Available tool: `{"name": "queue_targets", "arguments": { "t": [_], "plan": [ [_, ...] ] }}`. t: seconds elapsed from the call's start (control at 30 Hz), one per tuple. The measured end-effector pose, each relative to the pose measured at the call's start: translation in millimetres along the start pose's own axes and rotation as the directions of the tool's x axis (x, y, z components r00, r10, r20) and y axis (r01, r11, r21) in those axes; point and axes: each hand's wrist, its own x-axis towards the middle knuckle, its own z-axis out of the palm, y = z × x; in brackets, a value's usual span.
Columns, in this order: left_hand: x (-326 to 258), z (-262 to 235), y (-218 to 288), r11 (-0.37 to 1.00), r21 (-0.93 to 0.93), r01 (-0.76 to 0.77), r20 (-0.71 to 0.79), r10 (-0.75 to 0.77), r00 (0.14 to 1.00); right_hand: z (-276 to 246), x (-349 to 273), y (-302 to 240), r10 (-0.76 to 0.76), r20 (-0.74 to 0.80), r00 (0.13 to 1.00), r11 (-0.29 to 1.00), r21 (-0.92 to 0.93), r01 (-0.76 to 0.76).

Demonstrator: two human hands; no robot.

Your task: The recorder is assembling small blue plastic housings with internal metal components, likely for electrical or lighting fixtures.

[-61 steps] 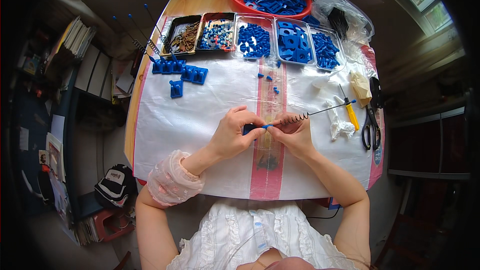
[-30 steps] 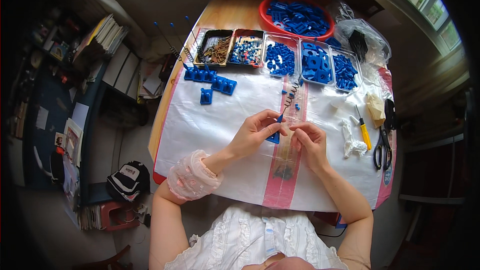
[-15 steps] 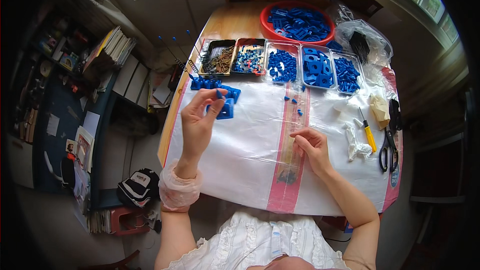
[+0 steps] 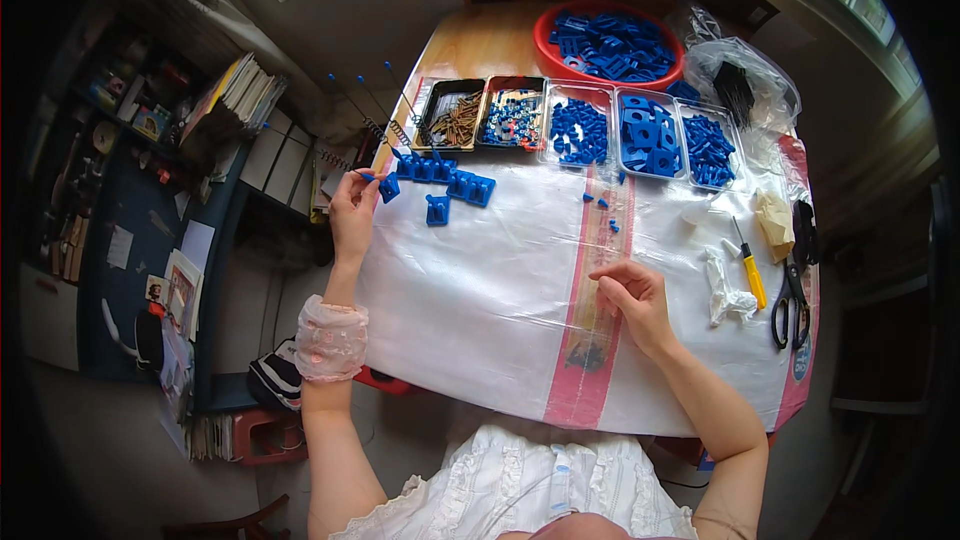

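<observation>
At the table's left edge, my left hand (image 4: 352,208) pinches a blue plastic block (image 4: 389,188) with a coil spring and thin rod. The spring and rod lean out leftward behind my fingers, ending in a small blue tip (image 4: 265,125). Just beyond stands a row of blue blocks (image 4: 425,168), with blue-tipped spring rods (image 4: 372,126) rising at its left end. Another blue group (image 4: 471,188) sits right of it, and one lone blue block (image 4: 437,210) lies nearer me. My right hand (image 4: 638,302) rests on the table cover, fingers loosely bent, nothing visible in them.
Along the back are trays of brass-coloured pieces (image 4: 458,122), small mixed parts (image 4: 512,120) and blue parts (image 4: 578,130). A red basin (image 4: 545,55) of blue pieces stands behind. Small blue bits (image 4: 602,204) lie mid-table. Right are a yellow-handled screwdriver (image 4: 753,275) and black scissors (image 4: 790,310).
My left hand has moved left with the block, and its rod has tipped from upright to leaning left. The lone block now shows clear of my hand. My right hand has hardly moved.
</observation>
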Motion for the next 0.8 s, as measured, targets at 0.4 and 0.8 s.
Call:
{"name": "queue_targets", "arguments": {
  "t": [0.4, 0.8],
  "plan": [
    [5, 15, -6, 0.994, 0.113, 0.011, 0.085, -0.021, 0.996, 0, 0, 2, 0.0, -0.012, 1.0, 1.0, 0.008, 0.0],
    [-3, 17, -6, 0.97, 0.232, -0.069, 0.026, 0.065, 0.998, 1, 1, 1, 0.008, -0.003, 1.0, 1.0, -0.013, -0.008]
  ]
}}
